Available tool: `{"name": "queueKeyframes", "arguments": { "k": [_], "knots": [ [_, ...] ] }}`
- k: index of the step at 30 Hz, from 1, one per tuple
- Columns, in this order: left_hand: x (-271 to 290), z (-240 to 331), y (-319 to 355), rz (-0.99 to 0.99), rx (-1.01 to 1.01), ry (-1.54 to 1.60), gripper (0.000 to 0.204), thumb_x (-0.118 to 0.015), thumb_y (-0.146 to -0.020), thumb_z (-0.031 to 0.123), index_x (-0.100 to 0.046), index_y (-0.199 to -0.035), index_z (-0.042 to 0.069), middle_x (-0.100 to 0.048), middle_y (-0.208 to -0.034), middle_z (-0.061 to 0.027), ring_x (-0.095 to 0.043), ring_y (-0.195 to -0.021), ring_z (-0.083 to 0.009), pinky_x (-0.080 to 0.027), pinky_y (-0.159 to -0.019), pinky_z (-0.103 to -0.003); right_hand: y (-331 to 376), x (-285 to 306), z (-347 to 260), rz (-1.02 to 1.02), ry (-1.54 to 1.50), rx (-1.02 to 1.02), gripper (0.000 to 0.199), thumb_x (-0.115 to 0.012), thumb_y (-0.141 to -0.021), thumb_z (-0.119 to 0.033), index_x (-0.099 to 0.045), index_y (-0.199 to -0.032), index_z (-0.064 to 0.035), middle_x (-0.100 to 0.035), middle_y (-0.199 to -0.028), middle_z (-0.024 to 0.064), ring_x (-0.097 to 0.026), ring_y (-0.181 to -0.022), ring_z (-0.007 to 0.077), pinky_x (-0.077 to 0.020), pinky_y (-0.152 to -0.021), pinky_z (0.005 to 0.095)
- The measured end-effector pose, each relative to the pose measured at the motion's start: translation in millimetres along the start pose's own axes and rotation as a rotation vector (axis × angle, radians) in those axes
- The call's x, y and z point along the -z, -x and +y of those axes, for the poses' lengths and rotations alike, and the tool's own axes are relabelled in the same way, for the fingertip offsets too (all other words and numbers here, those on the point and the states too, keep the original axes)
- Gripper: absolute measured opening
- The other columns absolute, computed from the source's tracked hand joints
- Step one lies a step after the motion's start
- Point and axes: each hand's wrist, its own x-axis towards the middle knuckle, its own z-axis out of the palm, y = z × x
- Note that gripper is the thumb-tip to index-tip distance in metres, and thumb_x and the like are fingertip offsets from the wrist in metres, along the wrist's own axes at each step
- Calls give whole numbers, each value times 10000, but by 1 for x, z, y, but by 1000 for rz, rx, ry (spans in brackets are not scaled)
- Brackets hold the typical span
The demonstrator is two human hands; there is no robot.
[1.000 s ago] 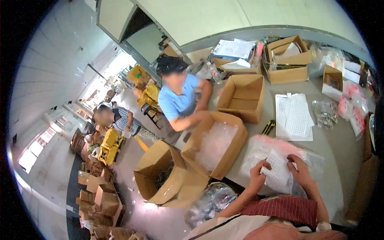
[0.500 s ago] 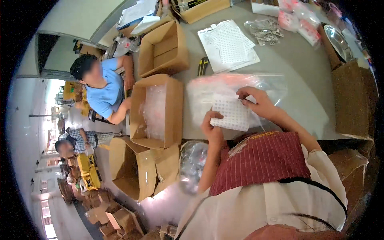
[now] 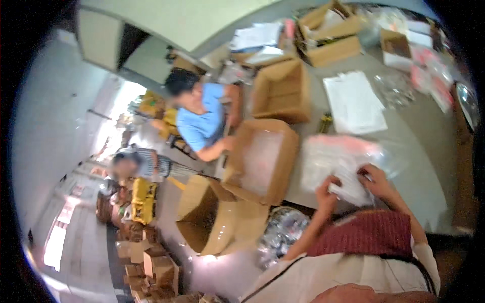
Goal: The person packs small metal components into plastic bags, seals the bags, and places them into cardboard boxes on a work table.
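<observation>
Closed at the left edge of a white label sheet (image 3: 349, 189), my left hand (image 3: 327, 196) grips it above the table's near edge. Curled at the sheet's right side is my right hand (image 3: 378, 183), its thumb and fingers close together. Whether it pinches a small label or the sheet's edge is too blurred to tell. Under and beyond the sheet lies a pile of clear plastic bags (image 3: 323, 160) with a pinkish-red band along the far side. More white printed sheets (image 3: 353, 101) lie farther back, with a yellow-and-black utility knife (image 3: 326, 121) to their left.
Left of the bags stands an open carton (image 3: 285, 166) with clear plastic inside; another open carton (image 3: 280, 93) is behind it. A person in a blue shirt (image 3: 199, 121) sits beyond them. Small metal parts in clear bags (image 3: 396, 91) lie at the back right.
The whole view has swung left, so the table sits farther right and the picture is blurred. My right hand is lower, closer to the sheet, which now looks tilted or bent.
</observation>
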Motion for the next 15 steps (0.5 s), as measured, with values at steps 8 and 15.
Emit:
{"name": "queueKeyframes", "arguments": {
  "k": [8,15],
  "knots": [
    [-3,40,-5,-83,22,14,234,-472,-613,-116,-532,-809,-4,-538,-821,-46,-520,-808,-159,-413,-835,-265,1,6,-21,-44,-52,-112,161,-656,-861,-79,-645,-996,8,-672,-942,121,-636,-896,210,-494,-816,332],
    [8,14,-4,-101,-30,11,235,-469,-659,-89,-564,-858,-9,-589,-852,-63,-586,-969,-175,-434,-902,-287,-2,3,-21,-8,-543,-303,130,-641,-830,-58,-614,-951,-19,-597,-855,12,-539,-818,125,-445,-771,280]
  ]
}}
